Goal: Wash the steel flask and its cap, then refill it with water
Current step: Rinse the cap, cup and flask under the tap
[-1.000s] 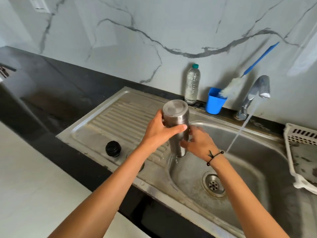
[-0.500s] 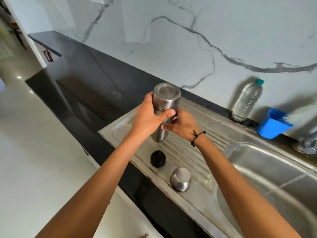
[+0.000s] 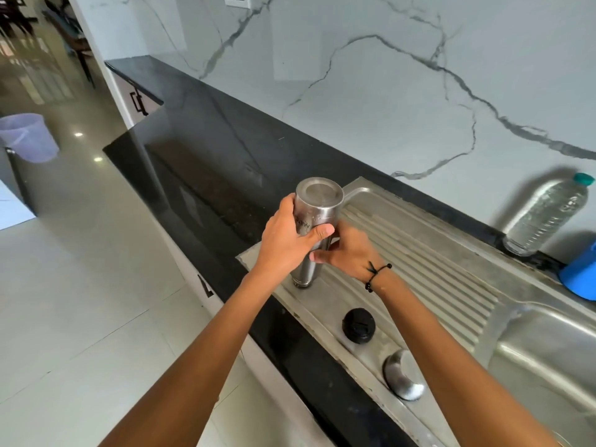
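Observation:
The steel flask [image 3: 317, 209] stands upside down, mouth down, at the left end of the ribbed steel drainboard [image 3: 435, 269]. My left hand [image 3: 287, 240] grips its body from the left, thumb across the front. From the right, my right hand [image 3: 350, 253] holds the flask lower down; a black bead bracelet sits on that wrist. The black inner cap [image 3: 358, 325] lies on the drainboard's front edge. Beside it, nearer me, the steel outer cap [image 3: 403, 374] lies dome up.
The sink bowl [image 3: 548, 356] opens at the right. A clear plastic water bottle [image 3: 548, 214] and a blue cup [image 3: 580, 275] stand by the marble wall. Black countertop [image 3: 200, 156] stretches left of the drainboard. A pale bucket [image 3: 29, 137] stands on the floor far left.
Both hands carried the inverted flask from over the sink bowl leftward to the drainboard's left end. The view swung left, so the tap and running water left the frame.

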### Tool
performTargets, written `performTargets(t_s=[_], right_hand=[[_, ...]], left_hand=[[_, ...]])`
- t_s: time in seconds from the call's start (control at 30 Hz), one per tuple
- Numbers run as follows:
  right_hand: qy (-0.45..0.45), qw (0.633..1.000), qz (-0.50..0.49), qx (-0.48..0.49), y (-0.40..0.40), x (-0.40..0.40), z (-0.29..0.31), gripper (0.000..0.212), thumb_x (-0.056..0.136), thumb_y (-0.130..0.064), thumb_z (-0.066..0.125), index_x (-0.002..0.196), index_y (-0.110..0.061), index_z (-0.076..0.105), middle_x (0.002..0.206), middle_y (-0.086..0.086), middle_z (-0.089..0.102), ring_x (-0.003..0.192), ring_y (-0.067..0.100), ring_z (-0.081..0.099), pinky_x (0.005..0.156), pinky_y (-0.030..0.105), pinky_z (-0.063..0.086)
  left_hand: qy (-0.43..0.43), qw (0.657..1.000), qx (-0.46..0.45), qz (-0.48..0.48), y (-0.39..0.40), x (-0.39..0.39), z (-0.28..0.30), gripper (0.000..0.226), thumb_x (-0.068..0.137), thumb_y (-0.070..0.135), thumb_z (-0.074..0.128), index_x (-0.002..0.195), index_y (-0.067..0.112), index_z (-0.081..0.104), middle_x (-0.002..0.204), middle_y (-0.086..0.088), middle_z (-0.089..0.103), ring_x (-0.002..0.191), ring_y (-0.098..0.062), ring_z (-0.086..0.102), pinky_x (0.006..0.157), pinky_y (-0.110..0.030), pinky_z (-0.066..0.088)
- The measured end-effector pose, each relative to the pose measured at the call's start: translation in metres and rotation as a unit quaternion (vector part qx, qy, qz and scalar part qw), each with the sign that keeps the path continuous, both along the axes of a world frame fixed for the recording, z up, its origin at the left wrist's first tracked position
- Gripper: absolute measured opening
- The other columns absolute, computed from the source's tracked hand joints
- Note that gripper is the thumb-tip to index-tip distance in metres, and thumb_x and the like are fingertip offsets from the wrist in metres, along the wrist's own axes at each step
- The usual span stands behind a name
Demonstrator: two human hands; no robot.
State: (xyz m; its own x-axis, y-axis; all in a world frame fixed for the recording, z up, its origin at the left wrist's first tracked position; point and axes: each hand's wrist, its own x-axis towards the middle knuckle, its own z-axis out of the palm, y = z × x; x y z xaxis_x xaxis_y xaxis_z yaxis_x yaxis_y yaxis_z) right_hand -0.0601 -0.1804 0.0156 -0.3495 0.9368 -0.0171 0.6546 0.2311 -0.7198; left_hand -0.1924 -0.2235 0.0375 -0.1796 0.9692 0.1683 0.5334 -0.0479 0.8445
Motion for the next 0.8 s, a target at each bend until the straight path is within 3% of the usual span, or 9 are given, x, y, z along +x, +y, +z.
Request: performTargets(t_s=[0.13,0.33,0.5,0.67,0.8], right_hand=[[-0.010,1.000,-0.005,-0.007,-0.001,-0.003,-0.005,0.058,0.073,-0.023,0.078,0.122,-0.014,0.049,0.101,-0.005,0.060,0.089,0.011,0.054,0.063,0.011,0.037],[-0.024,0.999,-0.020,-0.016,0.000,-0.006,-0.008,0.056,0.073,-0.029,0.077,0.119,-0.014,0.048,0.104,0.001,0.062,0.090,0.017,0.059,0.079,0.031,0.050],[-0.028,0.999,-0.014,-0.031,0.001,-0.009,-0.006,0.060,0.074,-0.029,0.076,0.124,-0.014,0.046,0.108,0.001,0.062,0.094,0.019,0.061,0.081,0.030,0.050],[-0.054,0.997,-0.005,-0.049,-0.003,-0.006,-0.005,0.069,0.075,-0.031,0.075,0.131,-0.014,0.039,0.115,0.000,0.057,0.102,0.020,0.059,0.087,0.033,0.050],[-0.070,0.995,-0.021,-0.067,-0.009,0.006,-0.006,0.079,0.081,-0.027,0.071,0.144,-0.015,0.025,0.131,0.005,0.049,0.116,0.023,0.052,0.094,0.032,0.044]], left_hand=[[-0.006,1.000,-0.011,-0.009,0.002,-0.005,-0.005,0.076,0.077,0.040,0.073,0.137,0.015,0.035,0.128,0.000,0.054,0.118,-0.018,0.051,0.086,-0.022,0.039],[-0.025,0.999,-0.010,-0.025,0.004,-0.009,-0.011,0.076,0.078,0.039,0.072,0.140,0.016,0.033,0.132,0.000,0.051,0.121,-0.015,0.048,0.088,-0.021,0.037],[-0.034,0.999,-0.028,-0.030,0.002,-0.009,-0.024,0.076,0.080,0.033,0.073,0.142,0.016,0.031,0.135,0.000,0.048,0.124,-0.015,0.045,0.092,-0.023,0.036],[-0.055,0.997,-0.047,0.014,-0.005,-0.009,-0.040,0.087,0.076,0.041,0.074,0.145,0.015,0.027,0.144,-0.005,0.035,0.131,-0.020,0.039,0.105,-0.039,0.040],[-0.079,0.993,-0.038,0.083,-0.032,-0.009,-0.061,0.064,0.079,0.038,0.072,0.129,0.015,0.041,0.124,-0.004,0.045,0.112,-0.017,0.049,0.089,-0.029,0.048]])
